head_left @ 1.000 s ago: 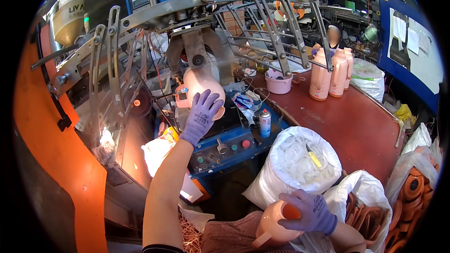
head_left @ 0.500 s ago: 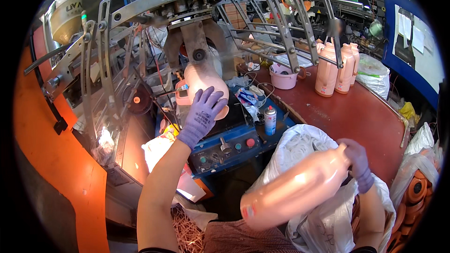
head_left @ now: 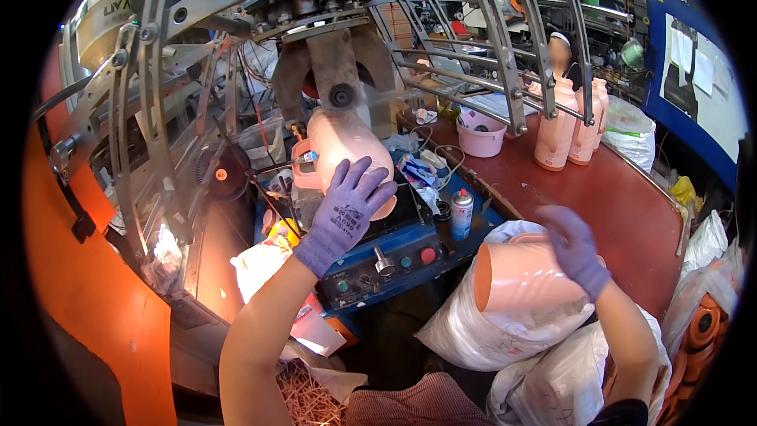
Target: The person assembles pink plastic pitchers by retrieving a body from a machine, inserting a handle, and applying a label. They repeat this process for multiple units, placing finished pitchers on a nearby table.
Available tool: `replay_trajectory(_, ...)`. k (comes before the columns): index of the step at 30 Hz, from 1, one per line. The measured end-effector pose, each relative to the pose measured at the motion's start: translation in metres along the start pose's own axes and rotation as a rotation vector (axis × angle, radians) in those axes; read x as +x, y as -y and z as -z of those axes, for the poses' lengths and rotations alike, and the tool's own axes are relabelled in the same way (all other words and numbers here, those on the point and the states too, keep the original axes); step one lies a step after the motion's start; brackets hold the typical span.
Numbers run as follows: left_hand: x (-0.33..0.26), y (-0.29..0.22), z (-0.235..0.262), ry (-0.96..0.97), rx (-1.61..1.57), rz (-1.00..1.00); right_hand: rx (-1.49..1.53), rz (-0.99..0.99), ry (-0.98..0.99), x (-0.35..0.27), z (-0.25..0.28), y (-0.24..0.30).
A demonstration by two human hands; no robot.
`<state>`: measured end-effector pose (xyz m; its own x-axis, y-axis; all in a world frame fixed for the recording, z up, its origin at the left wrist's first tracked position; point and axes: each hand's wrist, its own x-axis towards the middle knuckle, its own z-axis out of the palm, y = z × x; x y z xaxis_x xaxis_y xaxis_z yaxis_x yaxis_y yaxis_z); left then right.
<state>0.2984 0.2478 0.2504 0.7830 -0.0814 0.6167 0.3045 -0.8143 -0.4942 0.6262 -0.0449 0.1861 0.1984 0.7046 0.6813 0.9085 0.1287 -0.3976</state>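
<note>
My left hand point(head_left: 347, 209), in a purple knit glove, lies with fingers spread on a pink plastic jug body point(head_left: 347, 142). This jug sits on its side under the metal head of a machine point(head_left: 335, 55), its handle facing left. On the right, my gloved right hand point(head_left: 579, 251) is against a second pink bottle body point(head_left: 520, 278), fingers stretched out. That bottle lies on a white sack point(head_left: 481, 339), its wide open end facing left. My right hand covers its other end.
Metal linkage arms point(head_left: 497, 39) reach across above the work. A blue control panel point(head_left: 378, 260) with knobs stands in front. Beside it is a spray can point(head_left: 462, 214). Several pink bottles point(head_left: 557, 126) and a pink tub point(head_left: 481, 134) stand on the red table point(head_left: 615, 205). A person point(head_left: 561, 55) is behind.
The bottle in my right hand has moved up and right onto the sack, and its open end now shows. My right hand has gone from its neck to its side. My left hand stays on the jug.
</note>
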Motion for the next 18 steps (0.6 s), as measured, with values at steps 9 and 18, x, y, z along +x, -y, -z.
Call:
replay_trajectory(9, 0.001, -0.001, 0.001, -0.008, -0.037, 0.014, -0.381, 0.512, 0.121, 0.286, -0.206, 0.087)
replay_trajectory(18, 0.001, -0.002, -0.001, 0.018, -0.058, 0.044, -0.554, 0.339, 0.412, 0.372, -0.253, 0.095)
